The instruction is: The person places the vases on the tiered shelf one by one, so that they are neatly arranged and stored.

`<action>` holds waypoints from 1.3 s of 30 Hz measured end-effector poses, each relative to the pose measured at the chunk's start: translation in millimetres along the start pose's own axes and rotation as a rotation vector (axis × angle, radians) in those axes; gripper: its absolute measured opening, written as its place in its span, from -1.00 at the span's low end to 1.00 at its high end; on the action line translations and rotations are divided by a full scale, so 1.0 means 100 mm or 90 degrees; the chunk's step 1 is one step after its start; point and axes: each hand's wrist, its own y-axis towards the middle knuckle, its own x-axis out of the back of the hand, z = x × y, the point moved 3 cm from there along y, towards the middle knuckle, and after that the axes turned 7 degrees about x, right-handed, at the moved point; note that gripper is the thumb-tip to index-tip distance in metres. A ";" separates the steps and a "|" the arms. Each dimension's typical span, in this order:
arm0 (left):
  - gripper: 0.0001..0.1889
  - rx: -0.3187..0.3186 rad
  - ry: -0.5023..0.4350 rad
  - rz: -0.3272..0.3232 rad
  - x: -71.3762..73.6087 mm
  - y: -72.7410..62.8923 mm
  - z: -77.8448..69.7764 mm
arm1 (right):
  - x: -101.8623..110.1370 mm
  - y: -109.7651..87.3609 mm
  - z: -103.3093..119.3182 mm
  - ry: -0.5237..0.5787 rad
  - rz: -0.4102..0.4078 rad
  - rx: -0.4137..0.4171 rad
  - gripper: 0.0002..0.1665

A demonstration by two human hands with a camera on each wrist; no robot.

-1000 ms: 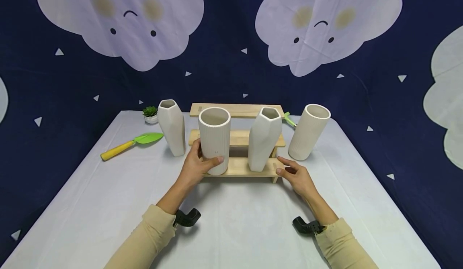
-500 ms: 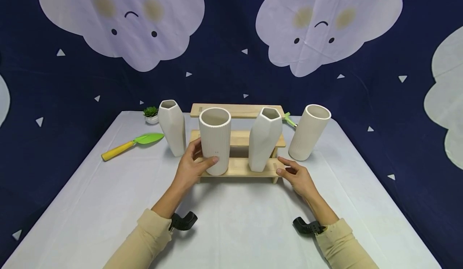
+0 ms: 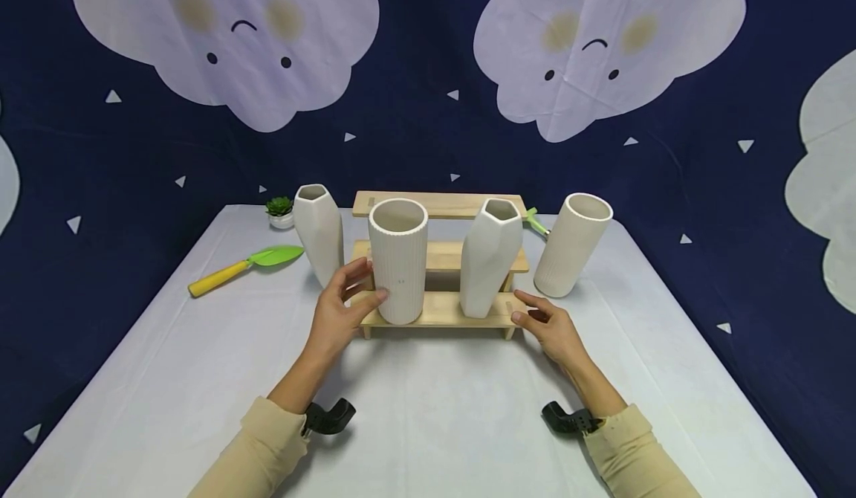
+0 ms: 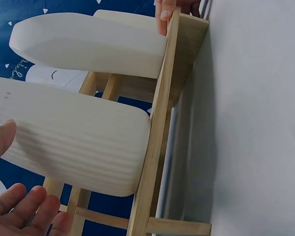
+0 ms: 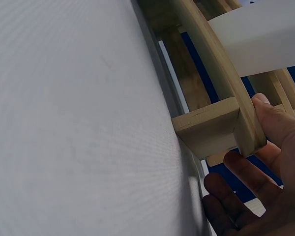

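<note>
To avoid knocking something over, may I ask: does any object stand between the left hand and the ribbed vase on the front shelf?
Nothing visible does. The left hand is close beside the ribbed vase on the front shelf, and that shelf's angular vase stands on its other side, away from this hand.

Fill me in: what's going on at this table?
A person's open left hand is beside a white, ribbed, cylindrical ceramic vase standing on the front shelf of a pale wooden three-tier stand. Their right hand holds that shelf's right end. A white, faceted ceramic vase stands on the same shelf. Another faceted vase and another ribbed vase flank the stand.
</note>
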 end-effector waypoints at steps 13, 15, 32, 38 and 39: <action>-0.43 -0.023 -0.003 -0.101 0.21 0.02 0.08 | 0.00 0.10 -0.25 -0.002 -0.001 0.003 -0.36; -0.42 -0.020 -0.005 -0.116 0.25 0.04 0.10 | -0.01 0.12 -0.34 0.003 -0.004 0.002 -0.35; -0.36 0.023 -0.012 -0.192 0.49 0.18 0.22 | -0.01 0.14 -0.42 -0.006 -0.008 0.009 -0.33; -0.29 0.036 -0.010 -0.227 0.58 0.28 0.30 | 0.00 0.07 -0.22 0.005 -0.002 0.003 -0.37; -0.28 0.037 -0.010 -0.230 0.60 0.30 0.31 | 0.00 0.07 -0.22 0.005 -0.002 0.002 -0.36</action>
